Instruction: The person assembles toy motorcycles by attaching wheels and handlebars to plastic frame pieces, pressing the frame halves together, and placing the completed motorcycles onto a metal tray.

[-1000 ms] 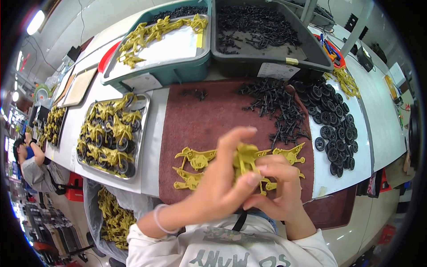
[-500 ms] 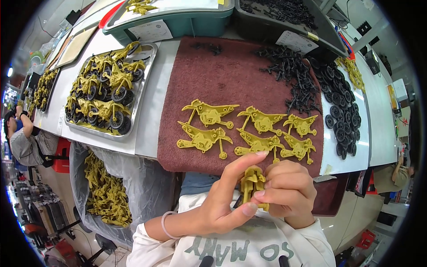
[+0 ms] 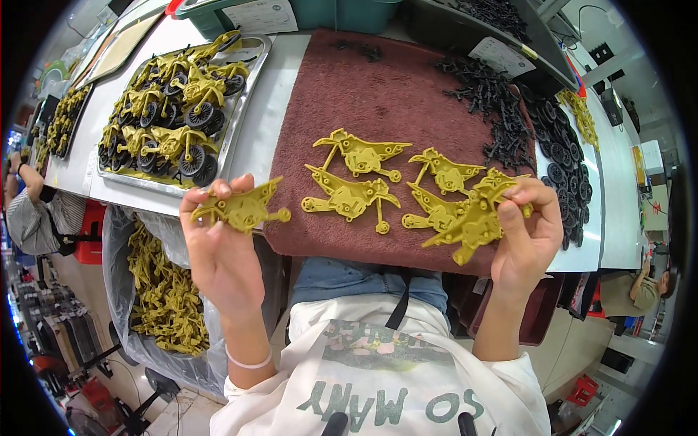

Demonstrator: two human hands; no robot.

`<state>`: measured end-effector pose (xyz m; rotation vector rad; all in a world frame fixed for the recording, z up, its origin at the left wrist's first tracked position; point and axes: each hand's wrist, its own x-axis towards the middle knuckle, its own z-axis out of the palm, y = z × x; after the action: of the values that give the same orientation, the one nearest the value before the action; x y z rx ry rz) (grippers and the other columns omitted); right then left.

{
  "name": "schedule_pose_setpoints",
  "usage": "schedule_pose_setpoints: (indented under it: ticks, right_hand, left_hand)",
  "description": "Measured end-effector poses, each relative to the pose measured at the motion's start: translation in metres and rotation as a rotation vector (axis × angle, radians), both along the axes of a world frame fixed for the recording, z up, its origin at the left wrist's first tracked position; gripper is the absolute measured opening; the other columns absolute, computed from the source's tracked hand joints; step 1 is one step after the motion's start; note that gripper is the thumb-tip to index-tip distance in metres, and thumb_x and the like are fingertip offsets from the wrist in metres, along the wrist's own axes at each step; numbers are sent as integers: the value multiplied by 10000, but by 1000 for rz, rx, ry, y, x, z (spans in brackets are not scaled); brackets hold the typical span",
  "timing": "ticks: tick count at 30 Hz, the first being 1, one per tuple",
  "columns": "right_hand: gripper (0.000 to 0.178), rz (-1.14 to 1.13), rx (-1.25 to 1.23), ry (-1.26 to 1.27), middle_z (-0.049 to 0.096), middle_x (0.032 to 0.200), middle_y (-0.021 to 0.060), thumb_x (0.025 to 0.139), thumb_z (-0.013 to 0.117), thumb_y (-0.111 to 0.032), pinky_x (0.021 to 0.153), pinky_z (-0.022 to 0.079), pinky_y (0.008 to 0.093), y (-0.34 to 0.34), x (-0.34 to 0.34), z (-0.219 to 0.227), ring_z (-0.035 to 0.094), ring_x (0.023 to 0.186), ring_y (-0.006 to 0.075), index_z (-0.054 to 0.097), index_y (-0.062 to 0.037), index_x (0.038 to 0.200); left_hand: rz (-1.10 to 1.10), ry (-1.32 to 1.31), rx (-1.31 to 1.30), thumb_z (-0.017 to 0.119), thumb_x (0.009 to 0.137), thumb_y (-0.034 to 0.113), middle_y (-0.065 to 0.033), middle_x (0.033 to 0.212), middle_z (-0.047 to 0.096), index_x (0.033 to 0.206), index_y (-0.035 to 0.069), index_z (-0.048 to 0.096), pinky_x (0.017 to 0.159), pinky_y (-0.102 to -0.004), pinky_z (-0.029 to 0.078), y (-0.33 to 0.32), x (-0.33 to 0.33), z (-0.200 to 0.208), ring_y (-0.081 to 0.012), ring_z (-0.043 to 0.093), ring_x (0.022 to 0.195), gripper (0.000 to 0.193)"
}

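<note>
My left hand [image 3: 225, 254], raised at the towel's left edge, pinches a yellow plastic toy motorcycle body half [image 3: 243, 208] between thumb and fingers. Over the towel's near right part, my right hand [image 3: 529, 236] grips another yellow body half [image 3: 476, 221]. That piece covers part of a body half [image 3: 429, 207] lying beneath it. Further halves lie flat on the brown towel [image 3: 392, 80]: one at the upper left [image 3: 360, 154], one below it [image 3: 349, 195] and one right of centre [image 3: 447, 172]. Their moulded pegs and hollows show.
Left of the towel, a metal tray [image 3: 243, 109] holds assembled yellow motorcycles with black wheels. Black small parts [image 3: 502, 116] and black wheels [image 3: 560, 160] lie at the right. Green [image 3: 320, 14] and black [image 3: 538, 73] bins stand behind. A lined bag [image 3: 167, 291] holds yellow parts.
My hands, together before my chest over a yellow body, have moved apart and forward, each now with a body half. The two rightmost halves no longer show in their places. The view has shifted.
</note>
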<state>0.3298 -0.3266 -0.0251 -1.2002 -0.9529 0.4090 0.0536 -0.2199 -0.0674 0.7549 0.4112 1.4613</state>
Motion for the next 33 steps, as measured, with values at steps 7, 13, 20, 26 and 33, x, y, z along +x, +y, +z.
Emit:
schedule_pose_setpoints:
  ticks: [7,13,20,26,33]
  right_hand:
    - [264,82,-68,-2,603,976,87,803,719,106,844,460,245,11,-8,-1,572,903,125,539,-35,935]
    - [187,227,-40,-163,637,958,82,789,716,120,800,505,250,45,-19,12,622,876,133,651,14,928]
    - [122,526,-204,65,594,1080,125,814,693,85,807,610,277,87,-98,-9,653,962,173,652,59,925]
    - [169,482,-235,-239,585,1143,139,817,674,112,822,601,280,80,-124,-32,688,942,207,665,53,975]
    - [250,205,-82,-795,613,891,88,713,786,-32,637,510,352,75,-127,-40,628,754,258,675,-9,936]
  left_hand:
    - [166,607,67,465,866,-122,-151,1212,531,1177,0,495,1069,-431,413,2,-14,1,-330,588,1201,335]
    - [464,683,100,513,904,-120,-165,1247,522,1112,12,515,1069,-412,424,11,-38,4,-332,555,1265,247]
    - [622,574,191,539,950,-37,-231,1358,512,1011,32,491,1095,-428,425,27,-57,13,-342,469,1347,103]
    - [597,554,198,560,956,-9,-238,1342,525,1037,33,491,1077,-401,438,36,-49,15,-305,517,1289,114]
    - [552,603,168,618,935,3,-214,1304,555,1078,38,515,974,-313,473,48,-36,13,-207,587,1121,179]
